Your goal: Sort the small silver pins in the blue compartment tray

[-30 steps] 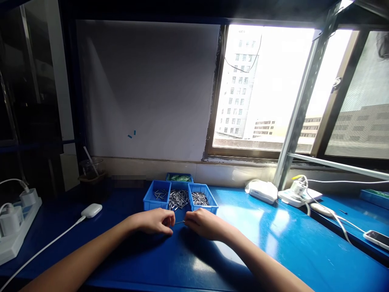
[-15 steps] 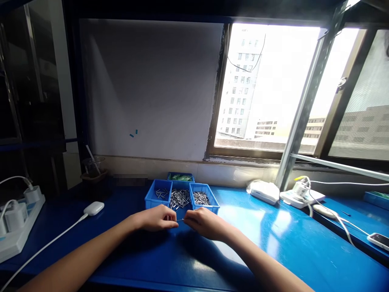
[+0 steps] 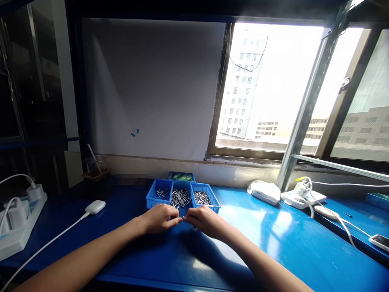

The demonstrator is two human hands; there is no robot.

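Note:
My left hand (image 3: 162,218) and my right hand (image 3: 203,219) meet fingertip to fingertip above the blue table, just in front of the bins. Both are closed in a pinch, on a small thin metal piece (image 3: 183,218) that shows between them. Behind my left hand is a blue bin (image 3: 150,202) with a few dark metal pins. A blue bin (image 3: 215,207) behind my right hand holds many short metal pieces. Between these bins lies a heap of metal pins (image 3: 181,198), its front edge near my fingers.
A blue box (image 3: 182,177) with green contents stands behind the heap. On the left are a white charging case (image 3: 95,207) with its cable, a power strip (image 3: 18,239) and a cup (image 3: 95,166). White adapters (image 3: 264,192) lie right, near a metal post (image 3: 299,105).
My hands have drawn closer together, so less of the thin piece shows between the fingertips. The whole view has shifted slightly.

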